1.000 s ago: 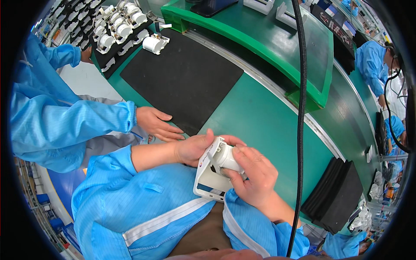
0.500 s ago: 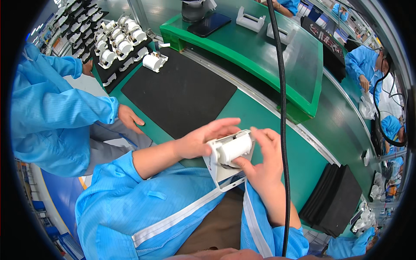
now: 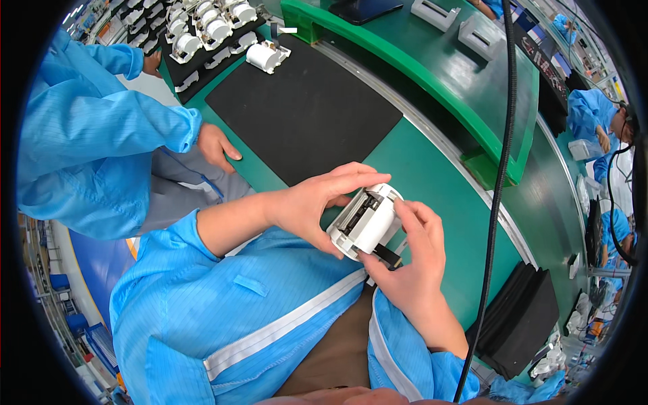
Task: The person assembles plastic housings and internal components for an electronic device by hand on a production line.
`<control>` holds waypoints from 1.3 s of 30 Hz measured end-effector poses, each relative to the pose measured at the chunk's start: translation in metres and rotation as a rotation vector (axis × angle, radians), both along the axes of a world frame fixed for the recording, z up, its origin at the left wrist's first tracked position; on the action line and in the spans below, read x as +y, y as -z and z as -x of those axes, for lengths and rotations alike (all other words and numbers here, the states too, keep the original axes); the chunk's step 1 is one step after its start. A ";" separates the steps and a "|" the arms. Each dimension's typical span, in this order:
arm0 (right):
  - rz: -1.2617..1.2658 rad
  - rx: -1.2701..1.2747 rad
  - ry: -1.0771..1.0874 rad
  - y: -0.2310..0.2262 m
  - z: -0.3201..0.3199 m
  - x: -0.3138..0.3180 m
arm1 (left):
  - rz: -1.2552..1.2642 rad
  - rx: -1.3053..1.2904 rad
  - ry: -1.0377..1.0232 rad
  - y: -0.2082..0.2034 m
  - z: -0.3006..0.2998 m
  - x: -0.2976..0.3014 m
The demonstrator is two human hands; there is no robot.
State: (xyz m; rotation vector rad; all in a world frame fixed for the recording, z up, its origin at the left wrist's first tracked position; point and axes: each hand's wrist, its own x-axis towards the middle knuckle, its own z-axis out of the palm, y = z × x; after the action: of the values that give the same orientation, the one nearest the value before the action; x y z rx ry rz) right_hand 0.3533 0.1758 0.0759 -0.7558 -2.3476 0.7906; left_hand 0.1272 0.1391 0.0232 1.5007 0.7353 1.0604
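In front of my chest I hold a white plastic assembly point(image 3: 370, 228) with a rounded, drum-like body and a dark slotted strip along one side. My left hand point(image 3: 324, 206) grips its left end, fingers over the top and thumb below. My right hand point(image 3: 415, 260) pinches the other end between thumb and fingers. A black piece point(image 3: 387, 255) juts from the assembly's underside beside my right thumb. Farther off, a similar white assembly point(image 3: 267, 57) lies at the far edge of a black mat point(image 3: 304, 108).
At the far left, several white assemblies point(image 3: 214, 30) stand on a black tray. A co-worker's hand point(image 3: 217, 147) rests at the bench edge on my left. A black cable point(image 3: 496, 182) hangs down on my right, near stacked black mats point(image 3: 516, 317). A green-edged raised shelf point(image 3: 432, 91) runs behind.
The assembly has been turned in my hands, so its dark slotted strip now faces up and the flat white bracket side is mostly hidden. My left hand has closed around its end. The view has shifted.
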 end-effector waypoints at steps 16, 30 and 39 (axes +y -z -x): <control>0.173 0.205 0.041 0.037 -0.008 -0.001 | -0.034 0.288 -0.062 -0.004 0.001 -0.002; 0.069 0.127 -0.068 0.013 -0.003 0.001 | 0.094 -0.047 0.089 0.023 -0.002 0.007; -0.234 -0.246 -0.130 -0.044 0.008 0.016 | 0.512 -0.624 0.214 0.028 -0.013 0.004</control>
State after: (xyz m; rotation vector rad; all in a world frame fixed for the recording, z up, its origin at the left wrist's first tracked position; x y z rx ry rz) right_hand 0.3450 0.1916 0.1202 -0.6352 -2.6735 0.4827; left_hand 0.1405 0.1430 -0.0053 0.7279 0.3499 1.0019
